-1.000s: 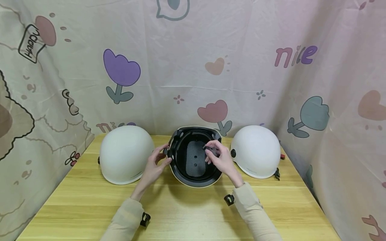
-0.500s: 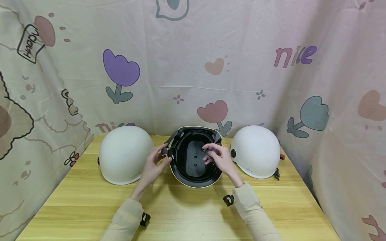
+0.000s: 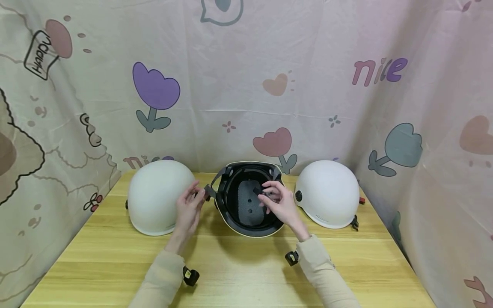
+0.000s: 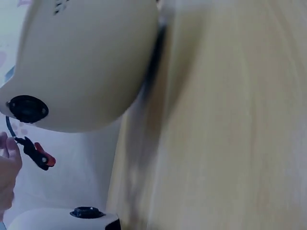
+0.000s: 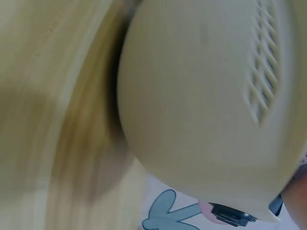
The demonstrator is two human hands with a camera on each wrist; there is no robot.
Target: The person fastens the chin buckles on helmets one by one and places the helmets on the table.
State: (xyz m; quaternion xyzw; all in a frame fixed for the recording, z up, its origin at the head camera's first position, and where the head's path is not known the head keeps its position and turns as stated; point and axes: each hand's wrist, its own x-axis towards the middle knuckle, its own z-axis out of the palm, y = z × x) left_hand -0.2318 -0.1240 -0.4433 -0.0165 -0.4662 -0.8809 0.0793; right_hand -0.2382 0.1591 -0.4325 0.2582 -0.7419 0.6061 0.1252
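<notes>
An upturned white helmet (image 3: 250, 231) with a black lining stands mid-table, its hollow toward me. Left of its rim my left hand (image 3: 188, 211) pinches its dark chin strap (image 3: 211, 190). In the left wrist view, a black buckle with a red tab (image 4: 41, 154) hangs by that hand's fingertips (image 4: 12, 148). Over the right part of the hollow, my right hand (image 3: 281, 201) holds the other strap's dark end (image 3: 257, 191), partly hidden by the fingers. The right wrist view catches only a blurred bit of this hand (image 5: 296, 201) beside the helmet's shell (image 5: 192, 96).
Two more white helmets flank the middle one, dome up: one on the left (image 3: 159, 199), one on the right (image 3: 326, 194) with a red-and-black buckle at its edge. All stand on a wooden table (image 3: 239, 273), before a printed cloth (image 3: 215, 85).
My left hand has moved left, away from the helmet's rim, drawing the strap outward. My right hand has barely moved; the dark strap end now shows left of its fingertips.
</notes>
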